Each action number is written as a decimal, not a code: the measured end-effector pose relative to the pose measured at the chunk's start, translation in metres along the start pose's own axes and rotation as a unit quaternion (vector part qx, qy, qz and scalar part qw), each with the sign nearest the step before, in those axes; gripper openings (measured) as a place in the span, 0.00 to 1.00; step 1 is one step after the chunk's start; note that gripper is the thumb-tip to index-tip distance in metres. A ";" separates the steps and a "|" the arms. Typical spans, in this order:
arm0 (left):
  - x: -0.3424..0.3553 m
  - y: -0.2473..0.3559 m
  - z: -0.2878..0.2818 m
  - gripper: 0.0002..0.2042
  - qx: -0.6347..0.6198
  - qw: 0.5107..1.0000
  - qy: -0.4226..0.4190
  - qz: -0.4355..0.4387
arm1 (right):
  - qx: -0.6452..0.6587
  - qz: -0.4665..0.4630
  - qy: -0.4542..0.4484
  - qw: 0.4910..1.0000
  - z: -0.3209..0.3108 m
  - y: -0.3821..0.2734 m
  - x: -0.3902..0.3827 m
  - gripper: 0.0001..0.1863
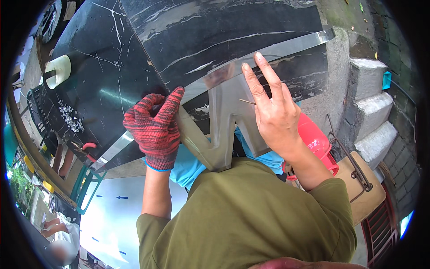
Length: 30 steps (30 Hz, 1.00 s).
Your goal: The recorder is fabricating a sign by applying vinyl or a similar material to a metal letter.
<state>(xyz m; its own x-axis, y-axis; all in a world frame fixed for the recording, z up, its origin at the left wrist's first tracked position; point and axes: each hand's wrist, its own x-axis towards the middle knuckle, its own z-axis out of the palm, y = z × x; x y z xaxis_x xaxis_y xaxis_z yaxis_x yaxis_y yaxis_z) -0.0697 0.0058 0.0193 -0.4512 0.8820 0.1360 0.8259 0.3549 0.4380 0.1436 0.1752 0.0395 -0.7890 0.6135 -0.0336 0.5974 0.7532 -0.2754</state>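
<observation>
A long shiny metal strip (320, 39) runs diagonally over the black marble table, along the upper edge of a grey zigzag letter-shaped piece (206, 150) near my body. My left hand (152, 127), in a red-and-black knit glove, grips the strip and piece where they meet, fingers closed. Bare, my right hand (275, 116) rests two extended fingertips on the strip; its other fingers are curled, with a thin rod (246, 101) poking out from them. What lies under the gloved fingers is hidden.
Red-handled scissors (89, 147), small shiny bits (71, 116) and a pale container (58, 71) lie leftward on the table (170, 40). A red plastic seat (313, 139), a tan board (354, 188) and concrete steps (371, 107) are rightward. A person (56, 228) is at lower left.
</observation>
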 end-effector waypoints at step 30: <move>0.009 0.003 -0.002 0.24 -0.004 1.000 -0.018 0.000 | 0.000 -0.025 0.045 0.999 0.011 0.007 -0.001 0.38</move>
<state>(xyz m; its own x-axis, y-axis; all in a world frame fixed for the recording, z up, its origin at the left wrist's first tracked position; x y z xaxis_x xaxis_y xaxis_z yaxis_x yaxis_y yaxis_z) -0.0722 0.0143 0.0232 -0.4386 0.8927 0.1034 0.8230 0.3528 0.4452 0.1472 0.1772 0.0271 -0.8022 0.5933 0.0669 0.5568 0.7839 -0.2748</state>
